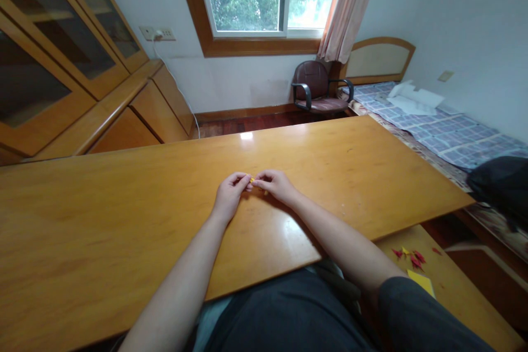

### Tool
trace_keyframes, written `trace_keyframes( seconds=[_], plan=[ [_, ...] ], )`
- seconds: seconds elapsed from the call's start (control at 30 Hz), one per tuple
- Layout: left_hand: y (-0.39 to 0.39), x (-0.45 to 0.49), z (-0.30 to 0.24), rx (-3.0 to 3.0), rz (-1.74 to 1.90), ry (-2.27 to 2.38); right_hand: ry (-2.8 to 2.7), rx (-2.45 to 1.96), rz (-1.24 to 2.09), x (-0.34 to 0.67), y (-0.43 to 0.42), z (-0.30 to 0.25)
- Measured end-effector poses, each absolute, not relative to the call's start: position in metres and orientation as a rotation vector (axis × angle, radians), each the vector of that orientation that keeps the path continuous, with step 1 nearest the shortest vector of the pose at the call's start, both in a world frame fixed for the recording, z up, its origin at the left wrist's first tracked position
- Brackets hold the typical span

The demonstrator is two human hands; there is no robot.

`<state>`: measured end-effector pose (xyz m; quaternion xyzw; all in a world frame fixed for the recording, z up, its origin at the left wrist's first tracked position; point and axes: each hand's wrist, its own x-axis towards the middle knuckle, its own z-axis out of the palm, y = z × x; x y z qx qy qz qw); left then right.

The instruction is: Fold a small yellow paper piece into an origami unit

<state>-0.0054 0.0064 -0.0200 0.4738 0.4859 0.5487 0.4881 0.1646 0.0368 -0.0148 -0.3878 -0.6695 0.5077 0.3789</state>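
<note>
My left hand [231, 193] and my right hand [277, 185] meet over the middle of the wooden table [165, 203]. Between their fingertips is a tiny piece of folded yellow paper [252, 180], pinched from both sides. Most of it is hidden by the fingers, so its shape cannot be made out. Both hands are closed, with thumbs against the index fingers.
On a lower wooden surface at right lie several small red folded-paper pieces [417, 258], a yellow one [405, 251] and a yellow paper sheet [421, 283]. A brown armchair [315, 88], a bed [437, 121] and a dark bag [499, 184] stand beyond the table.
</note>
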Motion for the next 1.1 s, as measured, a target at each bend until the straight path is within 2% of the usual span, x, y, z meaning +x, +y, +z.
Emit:
trace_keyframes(
  seconds=[0.67, 1.1],
  plan=[
    [0.007, -0.004, -0.016, 0.985, 1.399, 1.136, -1.629, -0.929, 1.371, 0.169, 0.038, -0.015],
    [0.004, 0.000, -0.008, 1.006, 1.315, 1.173, -1.584, -0.919, 1.388, 0.169, 0.039, -0.015]
  ],
)
